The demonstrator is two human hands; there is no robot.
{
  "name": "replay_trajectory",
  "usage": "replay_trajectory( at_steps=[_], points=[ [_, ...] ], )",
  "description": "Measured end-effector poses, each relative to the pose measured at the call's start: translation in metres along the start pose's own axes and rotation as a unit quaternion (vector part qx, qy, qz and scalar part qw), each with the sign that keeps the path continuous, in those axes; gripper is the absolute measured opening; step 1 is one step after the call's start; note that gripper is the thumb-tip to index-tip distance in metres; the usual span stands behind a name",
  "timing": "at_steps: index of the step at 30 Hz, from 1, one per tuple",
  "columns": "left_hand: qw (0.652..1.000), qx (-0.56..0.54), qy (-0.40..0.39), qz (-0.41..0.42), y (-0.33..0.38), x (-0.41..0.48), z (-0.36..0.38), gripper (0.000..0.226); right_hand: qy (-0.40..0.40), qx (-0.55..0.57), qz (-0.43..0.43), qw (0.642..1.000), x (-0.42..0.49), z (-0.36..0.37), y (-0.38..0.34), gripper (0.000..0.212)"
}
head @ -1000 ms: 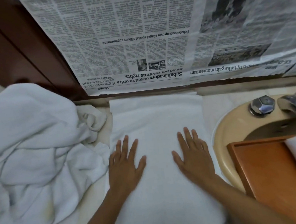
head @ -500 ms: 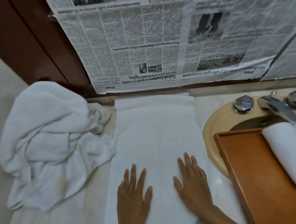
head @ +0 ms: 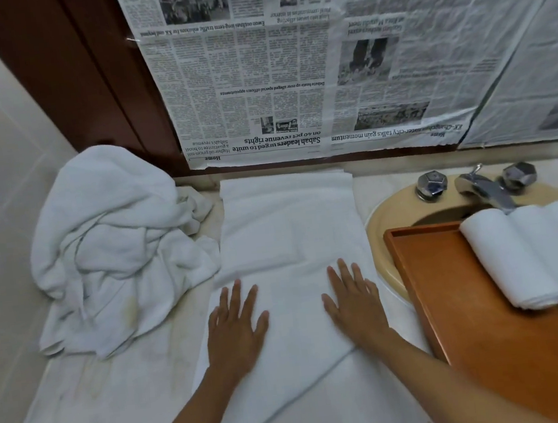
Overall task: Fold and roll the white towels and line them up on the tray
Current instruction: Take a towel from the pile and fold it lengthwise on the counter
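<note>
Slid nearward, left hand (head: 237, 333) and right hand (head: 355, 310) lie flat, grasping nothing, on the towel (head: 290, 230), its long axis running straight ahead.

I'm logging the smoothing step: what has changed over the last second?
The left hand and right hand slid toward the person along the spread towel, pressing flat on it; nothing was gripped or released. The crumpled towel pile, tray and rolled towels stayed put.
</note>
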State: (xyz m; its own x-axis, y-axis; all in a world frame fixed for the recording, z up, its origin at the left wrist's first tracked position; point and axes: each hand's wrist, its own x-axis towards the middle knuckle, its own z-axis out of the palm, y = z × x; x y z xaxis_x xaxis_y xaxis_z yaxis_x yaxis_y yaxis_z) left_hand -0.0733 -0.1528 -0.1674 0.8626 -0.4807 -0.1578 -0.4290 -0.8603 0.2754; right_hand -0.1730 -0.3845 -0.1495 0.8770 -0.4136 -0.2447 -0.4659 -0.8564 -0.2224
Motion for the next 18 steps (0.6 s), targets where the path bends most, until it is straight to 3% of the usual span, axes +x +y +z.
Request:
replay_trajectory(
  at_steps=[3,6,8,11,14,18],
  points=[
    [1.0,-0.009,-0.016,-0.009,0.006,0.01,-0.012,0.087,-0.033,0.004,0.014,0.999,0.012,-0.013,-0.005,0.067],
    [0.998,-0.05,-0.014,-0.035,0.006,-0.001,-0.02,0.094,0.025,0.134,0.07,0.988,-0.009,-0.014,-0.011,0.058],
    [0.992,-0.106,0.024,-0.065,-0.002,-0.02,-0.02,0.091,0.103,0.19,0.124,0.968,-0.038,-0.007,-0.013,0.053],
    [0.978,-0.139,0.089,-0.124,-0.023,-0.058,-0.014,0.061,0.165,0.211,0.21,0.94,-0.07,0.004,-0.016,0.054],
    [0.963,-0.128,0.097,-0.215,-0.042,-0.086,-0.011,0.057,0.17,0.284,0.272,0.904,-0.073,0.003,-0.011,0.06],
    [0.96,-0.116,0.095,-0.237,-0.052,-0.09,-0.015,0.061,0.144,0.415,0.295,0.848,-0.057,-0.004,-0.001,0.046]
  ],
)
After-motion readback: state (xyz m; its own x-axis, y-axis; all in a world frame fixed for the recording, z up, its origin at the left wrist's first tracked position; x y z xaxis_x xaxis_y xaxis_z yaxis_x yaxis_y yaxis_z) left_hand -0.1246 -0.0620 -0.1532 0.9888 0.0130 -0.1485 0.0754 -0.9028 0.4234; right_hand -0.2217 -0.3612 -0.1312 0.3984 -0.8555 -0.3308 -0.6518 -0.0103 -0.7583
